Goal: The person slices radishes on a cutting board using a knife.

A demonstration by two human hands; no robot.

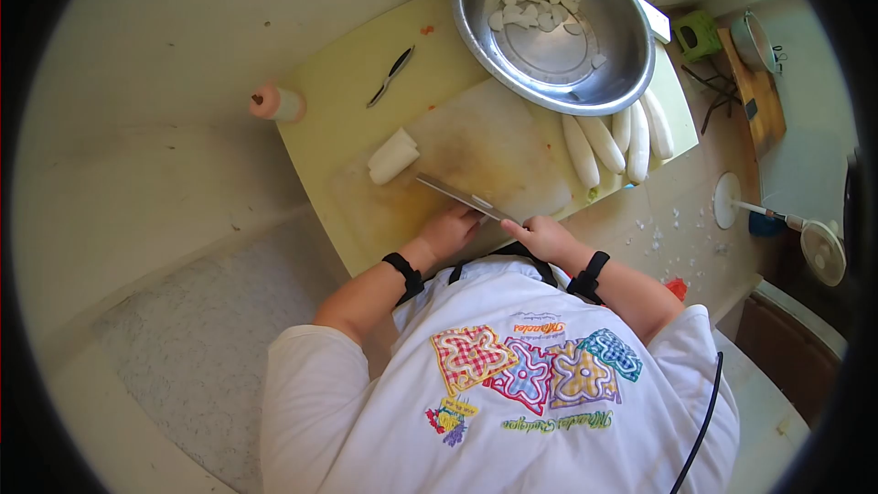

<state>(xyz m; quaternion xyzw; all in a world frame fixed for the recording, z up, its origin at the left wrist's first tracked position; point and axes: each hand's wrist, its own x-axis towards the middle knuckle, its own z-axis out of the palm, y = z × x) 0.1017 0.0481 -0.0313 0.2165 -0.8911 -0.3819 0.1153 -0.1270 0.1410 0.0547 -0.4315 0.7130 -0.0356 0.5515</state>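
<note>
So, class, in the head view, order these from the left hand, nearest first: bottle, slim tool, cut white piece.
1. Cut white piece, on the chopping board's left side.
2. Slim tool, beyond the board.
3. Bottle, at the table's left edge.

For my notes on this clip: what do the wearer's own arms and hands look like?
The left hand and right hand are ungloved. Black straps, the left wristband and right wristband, circle the wrists. The shirt's short sleeves are white; a thin black cable hangs on the right side.
</note>
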